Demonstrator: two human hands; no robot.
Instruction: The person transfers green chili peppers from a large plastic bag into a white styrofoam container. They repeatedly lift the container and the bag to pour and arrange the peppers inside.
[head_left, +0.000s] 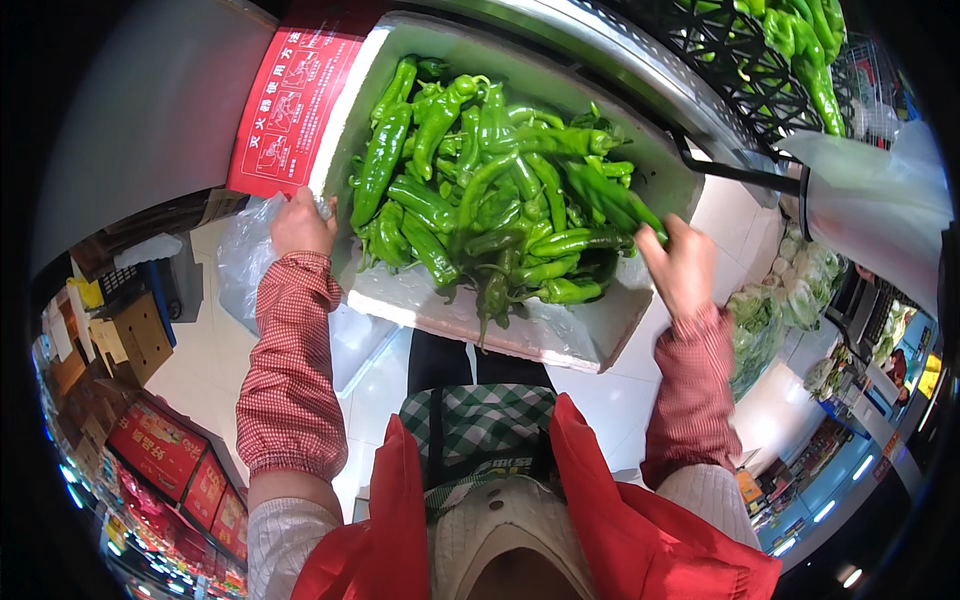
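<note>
A white foam box full of long green peppers lies before me, its near side lower in the picture. My left hand is at the box's left rim, its fingers closed on a clear plastic bag that hangs outside the box. At the right side, my right hand grips the end of a long green pepper, which slants over the pile. The hand is slightly blurred. Some peppers near the front edge are darker and look wilted.
A metal shelf edge runs behind the box, with a black crate of peppers beyond. A roll of clear bags is mounted at the right. Wrapped leafy vegetables lie below it. Cardboard boxes stand at the left.
</note>
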